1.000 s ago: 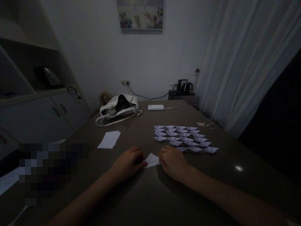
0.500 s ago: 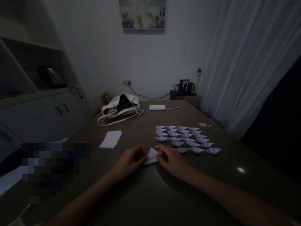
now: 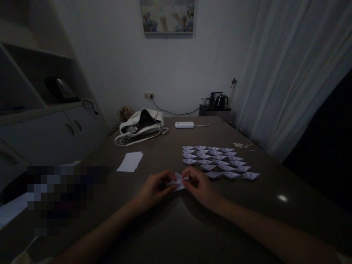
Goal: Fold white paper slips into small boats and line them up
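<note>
Between my two hands is a small piece of folded white paper [image 3: 178, 181], with a pointed peak showing at its top. My left hand [image 3: 157, 186] pinches its left side between thumb and fingers. On the other side, my right hand [image 3: 201, 187] grips the paper near its middle with thumb and forefinger. The fingertips hide part of the folds. Just beyond my right hand lie several rows of folded white paper boats [image 3: 220, 163]. A few flat sheets of white paper [image 3: 129, 162] rest on the table to the left, beyond my left hand.
A white handbag [image 3: 141, 126] lies open at the back left of the dark table [image 3: 176, 234]. Near the far edge is a white power bank [image 3: 184, 125] with a short cable. Paper scraps [image 3: 242, 145] lie at the right. A blurred patch covers the left edge.
Both hands have moved their fingertips inward over the folded paper, covering more of it. The boats and flat sheets stay where they were.
</note>
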`<state>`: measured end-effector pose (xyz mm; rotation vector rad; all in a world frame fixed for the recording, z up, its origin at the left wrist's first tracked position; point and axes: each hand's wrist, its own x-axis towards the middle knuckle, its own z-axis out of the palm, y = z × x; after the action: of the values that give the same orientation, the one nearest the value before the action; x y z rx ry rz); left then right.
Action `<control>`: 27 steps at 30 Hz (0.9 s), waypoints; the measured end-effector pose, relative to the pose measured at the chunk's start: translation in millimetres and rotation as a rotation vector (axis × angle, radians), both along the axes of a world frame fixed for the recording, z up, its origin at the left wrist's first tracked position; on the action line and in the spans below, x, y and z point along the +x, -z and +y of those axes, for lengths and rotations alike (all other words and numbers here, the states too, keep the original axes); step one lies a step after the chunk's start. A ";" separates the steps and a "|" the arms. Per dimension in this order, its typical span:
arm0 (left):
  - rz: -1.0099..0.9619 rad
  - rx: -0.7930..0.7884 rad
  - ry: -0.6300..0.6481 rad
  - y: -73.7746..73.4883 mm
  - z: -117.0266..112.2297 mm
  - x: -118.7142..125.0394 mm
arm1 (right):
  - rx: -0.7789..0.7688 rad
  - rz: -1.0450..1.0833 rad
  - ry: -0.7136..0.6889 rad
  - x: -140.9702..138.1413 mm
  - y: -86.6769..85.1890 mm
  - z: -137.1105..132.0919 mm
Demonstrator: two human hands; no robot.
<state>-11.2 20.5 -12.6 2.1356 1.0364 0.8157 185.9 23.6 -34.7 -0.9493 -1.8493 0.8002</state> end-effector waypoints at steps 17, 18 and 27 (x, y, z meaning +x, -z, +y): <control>-0.074 -0.067 -0.042 4.4 2.0 -1.4 | -0.113 0.048 -0.075 0.2 3.3 2.9; -0.067 -0.051 -0.041 4.2 2.2 -1.7 | -0.112 0.052 -0.077 0.2 3.5 3.0; -0.038 0.089 -0.052 -0.7 0.6 -2.9 | -0.110 0.098 -0.087 0.1 2.8 2.7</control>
<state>-14.1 21.1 -11.9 2.1664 1.0583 0.9395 186.0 26.2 -37.5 -0.8870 -1.7863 0.9935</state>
